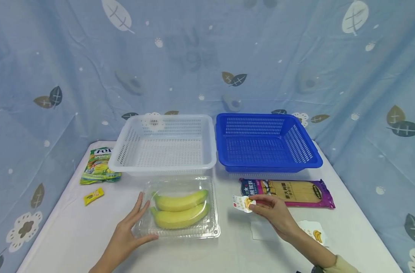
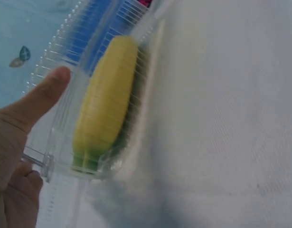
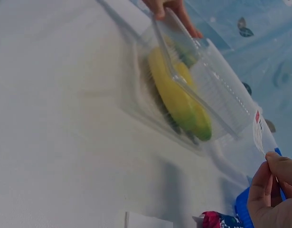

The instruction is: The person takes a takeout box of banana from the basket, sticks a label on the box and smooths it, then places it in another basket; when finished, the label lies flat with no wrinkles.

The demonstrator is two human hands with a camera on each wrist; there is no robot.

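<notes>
- Holding the small banana label (image 1: 242, 203) up by its edge, the person's right grip (image 1: 274, 216) has it in a thumb-and-finger pinch, just right of the clear box (image 1: 214, 206) and apart from it.
- Over on the other side, the left grip (image 1: 125, 231) — fingers spread, not clenched — rests against the box's left end, apparently steadying it on the worktop (image 1: 71, 235).
- Bringing label and box together looks like the step in hand, and that edge pinch suits it: most of the printed face is left uncovered.
- A light touch should serve best here; squeeze too hard and the thin label may crease. Whether its back is sticky cannot be told.
- Steady, gentle pressure for the left side, one would judge — thin plastic could dent, or the box could slide. Squaring the label up before any contact would help.
- Now the count! Two bananas (image 1: 181, 220), side by side inside the one box.
- Papers: one label in the pinch, one banana-printed sheet (image 1: 311, 229) and one white slip (image 1: 261, 230) by the right arm, which partly hides both.
- Two baskets behind: one white basket (image 1: 163, 167), one blue basket (image 1: 269, 168).
- One pasta pack (image 1: 296, 192) beyond the right hand; far left, one green packet (image 1: 99, 167) and one little yellow packet (image 1: 93, 196).
</notes>
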